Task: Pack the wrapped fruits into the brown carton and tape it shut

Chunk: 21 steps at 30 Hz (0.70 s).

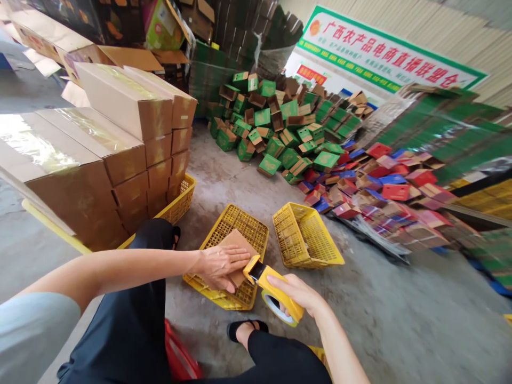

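Observation:
A small brown cardboard box (240,241) rests on an upturned yellow plastic crate (253,224) between my feet. Across the box lies my left hand (224,264), flat with its fingers stretched out, covering part of it. My right hand (298,293) is wrapped round a yellow tape dispenser (276,282) with a roll of tape in it. The dispenser's head is at the right edge of the box, close to my left fingertips; whether it touches the cardboard I cannot tell.
Taped cartons (80,186) are stacked on a yellow crate (182,200) at the left. An upright yellow crate (308,234) stands just right of the work crate. Green boxes (274,146) and red and blue boxes (394,191) lie in heaps behind. A red bag (180,354) lies by my leg.

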### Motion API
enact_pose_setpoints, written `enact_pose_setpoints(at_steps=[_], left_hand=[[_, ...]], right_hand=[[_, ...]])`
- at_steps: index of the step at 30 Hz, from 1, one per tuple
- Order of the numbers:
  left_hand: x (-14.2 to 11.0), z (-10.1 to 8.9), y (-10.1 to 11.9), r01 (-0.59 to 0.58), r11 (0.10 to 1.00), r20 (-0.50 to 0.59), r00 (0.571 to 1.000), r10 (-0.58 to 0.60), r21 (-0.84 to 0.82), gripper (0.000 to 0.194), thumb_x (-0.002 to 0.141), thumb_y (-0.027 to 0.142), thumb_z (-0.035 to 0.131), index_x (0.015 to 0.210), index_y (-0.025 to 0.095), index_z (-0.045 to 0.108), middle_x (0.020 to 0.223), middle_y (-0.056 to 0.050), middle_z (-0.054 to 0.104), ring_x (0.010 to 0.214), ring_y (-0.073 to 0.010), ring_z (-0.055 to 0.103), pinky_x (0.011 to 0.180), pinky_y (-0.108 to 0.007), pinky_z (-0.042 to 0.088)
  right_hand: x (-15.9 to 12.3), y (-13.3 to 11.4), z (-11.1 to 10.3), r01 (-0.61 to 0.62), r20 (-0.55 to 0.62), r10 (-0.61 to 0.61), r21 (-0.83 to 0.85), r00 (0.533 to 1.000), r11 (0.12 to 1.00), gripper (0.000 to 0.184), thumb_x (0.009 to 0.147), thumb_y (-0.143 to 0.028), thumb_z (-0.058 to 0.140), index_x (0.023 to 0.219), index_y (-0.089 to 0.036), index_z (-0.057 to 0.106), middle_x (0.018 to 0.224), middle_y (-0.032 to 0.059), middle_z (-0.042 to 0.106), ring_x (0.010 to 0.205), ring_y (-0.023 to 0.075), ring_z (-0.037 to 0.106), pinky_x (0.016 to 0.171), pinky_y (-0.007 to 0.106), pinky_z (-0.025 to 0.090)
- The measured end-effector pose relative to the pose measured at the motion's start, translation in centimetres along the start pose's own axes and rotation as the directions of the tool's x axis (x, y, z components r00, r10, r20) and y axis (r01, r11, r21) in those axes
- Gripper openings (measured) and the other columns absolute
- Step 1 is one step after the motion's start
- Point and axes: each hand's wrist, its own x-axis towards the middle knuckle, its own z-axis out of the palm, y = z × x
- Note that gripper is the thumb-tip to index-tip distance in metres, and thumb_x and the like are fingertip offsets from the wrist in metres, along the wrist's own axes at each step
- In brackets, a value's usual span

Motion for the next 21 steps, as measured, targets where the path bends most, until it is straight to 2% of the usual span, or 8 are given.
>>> enact_pose_setpoints(at_steps=[2, 6, 10, 17, 21], left_hand=[[0.2, 1.0, 0.2, -0.001, 0.999, 0.003, 1.000, 0.002, -0.039, 0.109, 0.088, 0.076, 0.062, 0.163, 0.003, 0.029, 0.166, -0.027, 0.034, 0.156, -0.0359, 0.033, 0.128, -0.048, 0.029], [-0.4, 1.7, -0.1, 0.032, 0.998, 0.027, 0.999, -0.030, -0.055, 0.115, 0.086, 0.076, 0.065, 0.164, 0.003, 0.023, 0.169, -0.027, 0.027, 0.159, -0.0377, 0.026, 0.130, -0.051, 0.025], [-0.6, 1.1, -0.8, 0.009, 0.998, 0.045, 0.999, -0.006, -0.065, 0.110, 0.089, 0.072, 0.063, 0.165, 0.004, 0.023, 0.170, -0.026, 0.026, 0.160, -0.0362, 0.025, 0.131, -0.048, 0.022], [-0.3, 0.3, -1.2, -0.017, 0.998, 0.105, 0.994, 0.022, -0.056, 0.106, 0.093, 0.069, 0.059, 0.165, 0.000, 0.022, 0.169, -0.028, 0.025, 0.160, -0.0363, 0.022, 0.132, -0.047, 0.021], [-0.2, -0.2, -0.7, -0.001, 0.999, 0.155, 0.988, 0.007, -0.036, 0.103, 0.093, 0.069, 0.059, 0.166, 0.006, 0.022, 0.171, -0.025, 0.023, 0.161, -0.0348, 0.020, 0.132, -0.046, 0.019]], right_hand=[[0.2, 0.4, 0.2, 0.008, 0.013, -0.008, 0.022, 1.000, 1.000, 0.062, 0.086, -0.077, 0.059, 0.079, -0.016, 0.068, 0.055, 0.0056, 0.070, 0.043, 0.0164, 0.063, 0.046, 0.024, 0.051], [0.6, 0.9, 0.9, 0.037, 0.034, -0.039, 0.067, 0.999, 0.997, 0.064, 0.083, -0.080, 0.060, 0.083, -0.016, 0.067, 0.056, 0.0056, 0.071, 0.045, 0.0180, 0.064, 0.047, 0.026, 0.054], [0.1, 1.5, 1.3, 0.059, 0.028, -0.063, 0.145, 0.998, 0.988, 0.065, 0.080, -0.082, 0.063, 0.087, -0.017, 0.066, 0.058, 0.0040, 0.071, 0.050, 0.0185, 0.066, 0.049, 0.026, 0.054], [-1.1, 4.5, 1.0, 0.050, 0.018, -0.056, 0.226, 0.998, 0.973, 0.066, 0.077, -0.083, 0.066, 0.091, -0.018, 0.064, 0.056, 0.0022, 0.070, 0.049, 0.0181, 0.065, 0.047, 0.025, 0.051], [-0.3, 5.7, 1.8, 0.092, 0.001, -0.096, 0.275, 0.995, 0.957, 0.068, 0.076, -0.084, 0.066, 0.091, -0.018, 0.062, 0.056, 0.0019, 0.069, 0.049, 0.0181, 0.065, 0.047, 0.025, 0.051]])
